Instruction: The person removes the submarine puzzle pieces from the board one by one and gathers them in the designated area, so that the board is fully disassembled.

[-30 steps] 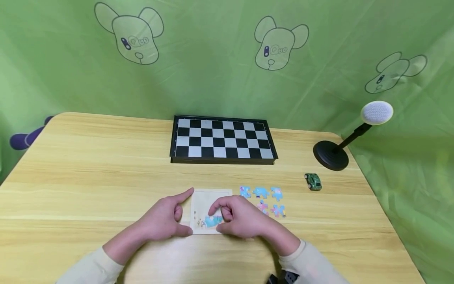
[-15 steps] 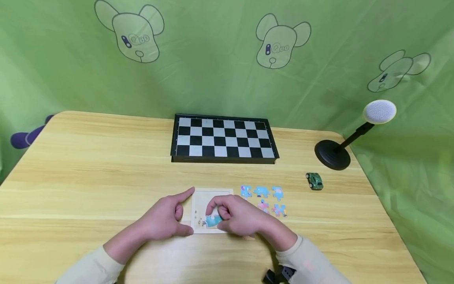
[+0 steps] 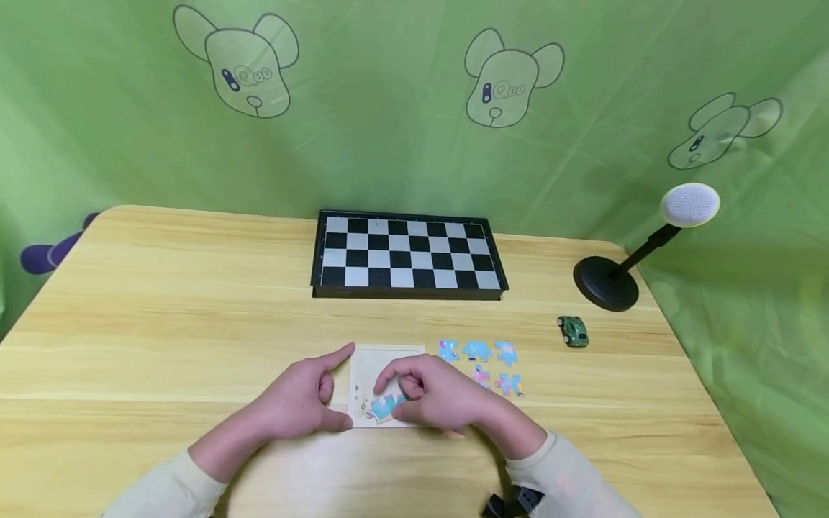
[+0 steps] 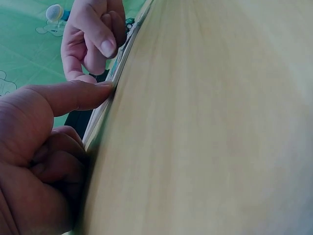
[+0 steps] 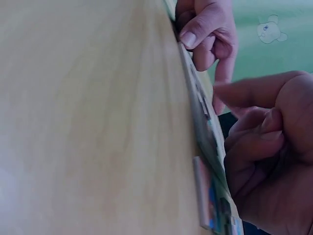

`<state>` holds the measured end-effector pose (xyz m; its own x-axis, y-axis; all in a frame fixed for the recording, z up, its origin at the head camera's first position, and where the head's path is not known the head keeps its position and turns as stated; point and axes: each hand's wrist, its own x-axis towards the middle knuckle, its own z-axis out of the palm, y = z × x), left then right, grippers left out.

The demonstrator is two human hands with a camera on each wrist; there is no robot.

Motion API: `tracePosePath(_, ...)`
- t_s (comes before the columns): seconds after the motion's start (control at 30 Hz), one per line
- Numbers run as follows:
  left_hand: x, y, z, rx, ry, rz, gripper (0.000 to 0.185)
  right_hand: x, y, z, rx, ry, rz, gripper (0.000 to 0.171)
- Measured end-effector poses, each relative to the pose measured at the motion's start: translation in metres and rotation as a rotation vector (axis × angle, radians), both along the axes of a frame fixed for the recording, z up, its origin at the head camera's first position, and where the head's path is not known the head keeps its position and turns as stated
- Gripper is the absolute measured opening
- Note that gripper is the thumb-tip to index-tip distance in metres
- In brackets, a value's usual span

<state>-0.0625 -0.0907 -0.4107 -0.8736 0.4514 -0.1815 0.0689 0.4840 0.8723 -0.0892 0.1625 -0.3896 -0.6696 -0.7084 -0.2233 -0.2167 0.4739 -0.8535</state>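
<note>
My left hand (image 3: 304,396) holds the left edge of a pale square puzzle tray (image 3: 372,360), index finger at the far corner and thumb at the near corner, the other fingers curled in. Over the tray, my right hand (image 3: 440,392) bends its index finger and thumb around a light-blue puzzle piece (image 3: 383,409), which sits tilted near the tray's front edge. The right hand covers the piece's right end and part of the tray. In the right wrist view, the tray lies flat and is seen edge-on.
Several loose puzzle pieces (image 3: 477,350) lie right of the tray. More stacked pieces (image 5: 205,196) show beside it in the right wrist view. A folded chessboard (image 3: 411,252) lies behind, with a green toy car (image 3: 573,331) and a microphone-like stand (image 3: 609,283) to the right.
The light-blue piece has turned so that it slants, its left end nearer the tray's front edge. My right index fingertip has shifted slightly left. The left hand stays in place.
</note>
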Motion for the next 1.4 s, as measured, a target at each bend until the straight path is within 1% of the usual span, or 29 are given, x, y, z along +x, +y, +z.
tracePosePath(0.17,0.000,0.001,0.002,0.014,0.007,0.001,0.105,0.004,0.001,0.002,0.108,0.082,-0.038,0.031)
tracePosePath(0.23,0.000,0.000,0.002,0.016,0.009,0.000,0.106,0.006,0.000,0.001,0.146,0.099,-0.047,0.030)
tracePosePath(0.3,0.000,0.000,0.002,0.016,0.008,-0.001,0.106,0.007,0.000,0.000,0.159,0.109,-0.052,0.029)
tracePosePath(0.43,0.000,0.001,0.002,0.015,0.007,-0.001,0.106,0.011,0.003,0.001,0.136,0.119,-0.066,0.028)
tracePosePath(0.53,0.000,0.001,0.002,0.016,0.007,-0.001,0.107,0.016,0.009,0.005,0.097,0.149,-0.086,0.028)
tracePosePath(0.67,0.001,0.002,0.002,0.016,0.010,-0.003,0.107,0.023,0.022,0.007,0.071,0.184,-0.137,0.030)
tracePosePath(0.83,0.001,0.001,0.002,0.020,0.013,-0.006,0.107,0.029,0.044,0.007,0.042,0.182,-0.189,0.033)
tracePosePath(0.97,0.001,0.000,0.001,0.028,0.005,-0.008,0.107,0.034,0.060,0.008,0.041,0.176,-0.227,0.034)
tracePosePath(1.1,0.001,0.000,0.000,0.029,-0.002,-0.007,0.107,0.037,0.074,0.011,0.073,0.165,-0.270,0.034)
tracePosePath(1.23,0.001,0.000,0.001,0.028,0.001,-0.006,0.107,0.040,0.086,0.013,0.106,0.160,-0.292,0.033)
tracePosePath(1.4,0.001,0.000,0.000,0.031,-0.001,-0.006,0.107,0.041,0.102,0.012,0.116,0.160,-0.310,0.034)
